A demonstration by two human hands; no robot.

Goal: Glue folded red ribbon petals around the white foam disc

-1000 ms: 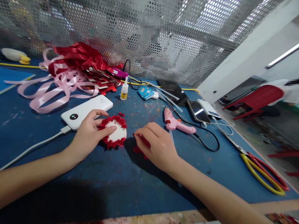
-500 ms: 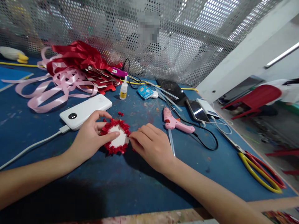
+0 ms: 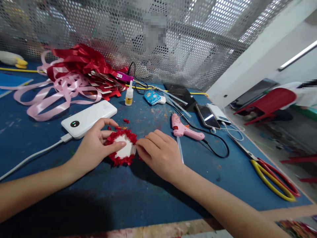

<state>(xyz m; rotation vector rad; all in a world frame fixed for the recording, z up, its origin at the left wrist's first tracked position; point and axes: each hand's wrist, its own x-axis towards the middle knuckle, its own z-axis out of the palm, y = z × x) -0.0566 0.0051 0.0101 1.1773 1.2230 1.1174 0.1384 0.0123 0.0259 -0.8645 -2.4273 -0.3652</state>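
Note:
A round white disc (image 3: 123, 149) has small red ribbon pieces (image 3: 122, 162) all round its edge. My left hand (image 3: 95, 143) grips it from the left, thumb lying on the white face and fingers behind the red rim. At the disc's right edge my right hand (image 3: 158, 153) is closed in a pinch against the rim; what its fingertips hold is hidden. A few loose red bits (image 3: 126, 121) lie on the blue table just behind the disc. To the right rests a pink glue gun (image 3: 182, 128) with a clear glue stick in its back.
Beyond my left hand are a white power bank (image 3: 89, 119), pink ribbon (image 3: 49, 102), red ribbon (image 3: 81, 61) and a small glue bottle (image 3: 129, 96). Rightward lie clear glue sticks (image 3: 177, 97), a phone (image 3: 208, 115) and large scissors (image 3: 272, 178). A perforated metal panel (image 3: 111, 33) stands behind.
The view has shifted slightly, so table items sit a little further left. Both hands keep almost the same places at the disc.

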